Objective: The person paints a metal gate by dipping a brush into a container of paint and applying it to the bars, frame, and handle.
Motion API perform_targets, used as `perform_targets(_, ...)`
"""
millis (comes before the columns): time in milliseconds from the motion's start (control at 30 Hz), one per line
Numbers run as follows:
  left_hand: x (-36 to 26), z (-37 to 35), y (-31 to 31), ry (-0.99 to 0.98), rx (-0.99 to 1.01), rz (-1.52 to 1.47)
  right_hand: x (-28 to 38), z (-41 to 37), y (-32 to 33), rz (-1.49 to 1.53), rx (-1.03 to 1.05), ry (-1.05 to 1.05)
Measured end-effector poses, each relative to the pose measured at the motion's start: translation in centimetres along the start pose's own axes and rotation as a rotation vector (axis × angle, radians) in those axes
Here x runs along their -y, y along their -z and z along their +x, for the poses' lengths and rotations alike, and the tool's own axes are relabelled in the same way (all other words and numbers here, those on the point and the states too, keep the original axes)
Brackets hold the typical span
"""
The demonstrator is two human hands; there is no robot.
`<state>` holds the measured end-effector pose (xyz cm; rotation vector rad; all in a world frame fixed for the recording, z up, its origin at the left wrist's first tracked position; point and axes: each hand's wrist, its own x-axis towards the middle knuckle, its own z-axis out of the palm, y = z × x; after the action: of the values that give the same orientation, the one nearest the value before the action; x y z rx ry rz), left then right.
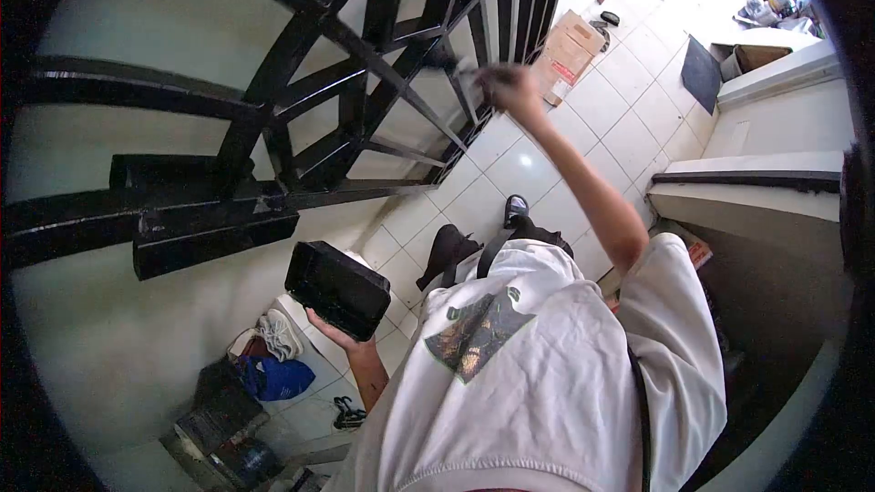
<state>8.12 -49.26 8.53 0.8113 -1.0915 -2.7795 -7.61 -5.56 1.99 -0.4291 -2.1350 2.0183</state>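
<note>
My left hand holds a black rectangular container from below, at waist height on the left. My right hand is raised and stretched forward, shut on a small brush whose pale blurred tip touches a bar of the black metal grille. The grille, with crossing diagonal and upright bars, fills the upper left against a pale wall. My white T-shirt with a printed chest design fills the lower middle.
White floor tiles lie below. A cardboard box leans by the grille's far end. A white shoe, blue cloth and dark items sit at lower left. A white ledge with a dark strip stands at right.
</note>
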Motion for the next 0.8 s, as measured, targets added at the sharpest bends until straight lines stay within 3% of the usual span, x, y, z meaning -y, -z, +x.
perform_targets(67, -0.8, 1.0, 1.0, 0.008, -0.009, 0.018, 0.4, 1.6, 2.3, -0.006, -0.386, 0.156)
perform_targets(133, -1.5, 1.5, 2.1, 0.007, 0.01, 0.029, 2.2, 0.9, 3.4, 0.085, -0.657, 0.116)
perform_targets(200, -2.6, 1.9, 3.0, 0.018, 0.027, 0.055, 2.7, -0.5, 2.3, 0.16, -0.713, 0.093)
perform_targets(267, -4.3, 3.1, 3.4, 0.062, -0.059, 0.139, 2.5, -2.5, -1.6, 0.192, -0.585, 0.135)
perform_targets(333, -6.3, 5.0, 5.1, 0.096, -0.049, 0.226, -0.9, -5.9, -8.4, 0.136, -0.301, 0.228)
perform_targets(400, -7.0, 6.4, 5.9, 0.105, -0.042, 0.294, -2.6, -8.7, -12.8, 0.278, -0.251, -0.073)
perform_targets(467, -7.4, 6.9, 5.9, 0.134, -0.136, 0.384, -6.8, -11.7, -15.0, -0.05, -0.064, -0.284)
perform_targets(533, -7.3, 7.2, 6.7, 0.165, -0.135, 0.43, -10.9, -14.8, -16.2, -0.061, 0.014, -0.464)
perform_targets(600, -7.3, 9.0, 7.0, 0.168, -0.127, 0.476, -13.5, -16.2, -17.0, 0.004, -0.074, -0.587)
perform_targets(667, -6.8, 9.3, 7.8, 0.236, -0.036, 0.457, -16.0, -16.1, -17.4, 0.007, -0.11, -0.552)
perform_targets(700, -7.4, 10.9, 11.8, 0.212, 0.022, 0.511, -18.7, -15.4, -18.0, -0.124, -0.061, -0.515)
perform_targets(800, -5.4, 9.7, 9.1, 0.251, -0.049, 0.553, -18.2, -11.4, -18.4, 0.024, 0.133, -0.522)
